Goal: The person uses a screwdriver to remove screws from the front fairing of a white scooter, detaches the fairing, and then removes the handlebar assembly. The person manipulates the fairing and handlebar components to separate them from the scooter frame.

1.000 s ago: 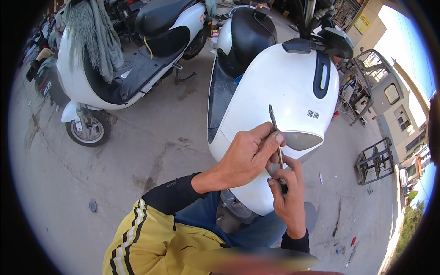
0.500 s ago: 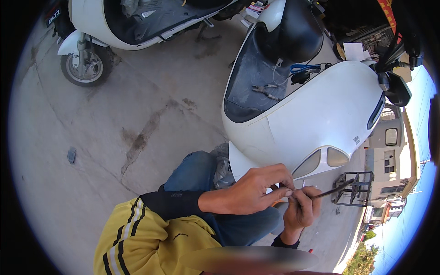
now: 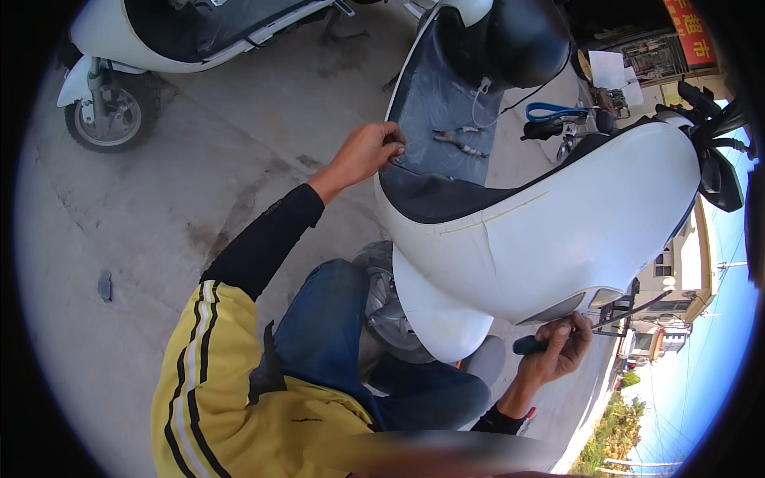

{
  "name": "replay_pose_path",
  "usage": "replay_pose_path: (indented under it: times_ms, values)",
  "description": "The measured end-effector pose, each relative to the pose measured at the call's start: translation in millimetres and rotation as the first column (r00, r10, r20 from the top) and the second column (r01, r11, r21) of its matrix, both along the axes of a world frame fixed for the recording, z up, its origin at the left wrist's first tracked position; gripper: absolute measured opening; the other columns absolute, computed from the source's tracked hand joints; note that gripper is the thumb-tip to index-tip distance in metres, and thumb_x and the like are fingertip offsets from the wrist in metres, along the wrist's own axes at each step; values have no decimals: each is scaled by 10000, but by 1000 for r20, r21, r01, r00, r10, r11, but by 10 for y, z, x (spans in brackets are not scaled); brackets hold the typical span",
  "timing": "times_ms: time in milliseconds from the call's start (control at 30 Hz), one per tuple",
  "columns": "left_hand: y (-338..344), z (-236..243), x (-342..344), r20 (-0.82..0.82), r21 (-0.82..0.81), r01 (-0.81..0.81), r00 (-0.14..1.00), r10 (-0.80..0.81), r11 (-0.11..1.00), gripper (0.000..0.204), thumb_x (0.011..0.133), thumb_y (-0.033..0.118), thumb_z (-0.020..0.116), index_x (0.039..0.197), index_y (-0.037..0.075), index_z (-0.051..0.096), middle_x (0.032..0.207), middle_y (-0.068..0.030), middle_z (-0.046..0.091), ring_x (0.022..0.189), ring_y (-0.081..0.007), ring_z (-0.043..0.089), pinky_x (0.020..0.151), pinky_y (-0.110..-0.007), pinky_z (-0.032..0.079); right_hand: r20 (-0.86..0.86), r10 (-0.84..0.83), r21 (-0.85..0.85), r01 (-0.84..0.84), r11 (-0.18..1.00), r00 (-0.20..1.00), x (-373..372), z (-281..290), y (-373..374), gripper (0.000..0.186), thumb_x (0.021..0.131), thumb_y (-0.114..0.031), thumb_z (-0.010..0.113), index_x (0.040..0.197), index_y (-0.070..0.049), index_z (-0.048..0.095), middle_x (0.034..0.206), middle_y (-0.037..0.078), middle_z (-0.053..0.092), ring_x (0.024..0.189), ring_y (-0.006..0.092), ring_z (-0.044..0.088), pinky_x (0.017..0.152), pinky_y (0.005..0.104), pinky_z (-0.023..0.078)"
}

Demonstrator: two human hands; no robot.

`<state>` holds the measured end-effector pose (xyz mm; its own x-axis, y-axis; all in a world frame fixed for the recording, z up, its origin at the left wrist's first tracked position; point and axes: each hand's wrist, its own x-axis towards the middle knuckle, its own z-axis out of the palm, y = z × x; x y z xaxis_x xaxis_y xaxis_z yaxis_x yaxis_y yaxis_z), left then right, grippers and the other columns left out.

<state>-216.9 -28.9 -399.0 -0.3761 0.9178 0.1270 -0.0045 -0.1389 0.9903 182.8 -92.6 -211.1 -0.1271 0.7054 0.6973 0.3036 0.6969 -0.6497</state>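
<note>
The right hand [image 3: 560, 350], at five o'clock under the white scooter's [image 3: 558, 231] nose, is closed around a dark-handled screwdriver [image 3: 586, 325] whose thin shaft is hard to follow. The left hand [image 3: 365, 151], at twelve o'clock, pinches the footboard rim, fingertips hidden. A red sign [image 3: 690, 30] at one o'clock is cut off.

A stained grey concrete ground [image 3: 199, 175] is lit by strong sunlight under a clear blue sky [image 3: 709, 358]. A second white scooter with a black footboard [image 3: 183, 32] is parked at the upper left. Pale multi-storey buildings [image 3: 673, 271] and green trees [image 3: 613, 430] are seen at the right edge.
</note>
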Motion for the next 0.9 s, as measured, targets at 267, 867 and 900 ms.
replay_pose_path:
  times_ms: [267, 867, 900]
  values:
    - [1208, -710, 362, -510, -49, 178, 842, -178, 983, 149, 908, 105, 681, 973, -18, 733, 863, -183, 748, 811, -339, 737, 739, -438, 557, 85, -134, 50, 130, 990, 987, -49, 2, -53, 335, 996, -159, 751, 1235, -58, 539, 1160, 62, 503, 608, 89, 502, 538, 220, 422]
    - [911, -201, 12, -685, -248, 333, 604, -408, 910, 193, 904, 70, 706, 1081, -5, 725, 975, -212, 769, 904, -389, 749, 788, -461, 573, 186, -183, 44, 178, 983, 965, -47, 38, -87, 308, 999, -204, 743, 1196, -99, 531, 1077, 25, 476, 725, 74, 458, 672, 202, 384]
    - [837, -7, -101, -674, -197, 271, 660, -331, 942, 195, 927, 71, 696, 1104, -8, 717, 982, -212, 769, 889, -384, 750, 783, -453, 576, 158, -149, 23, 147, 989, 976, -77, 39, -100, 304, 1002, -199, 741, 1200, -101, 532, 1062, 21, 466, 751, 77, 464, 689, 204, 386]
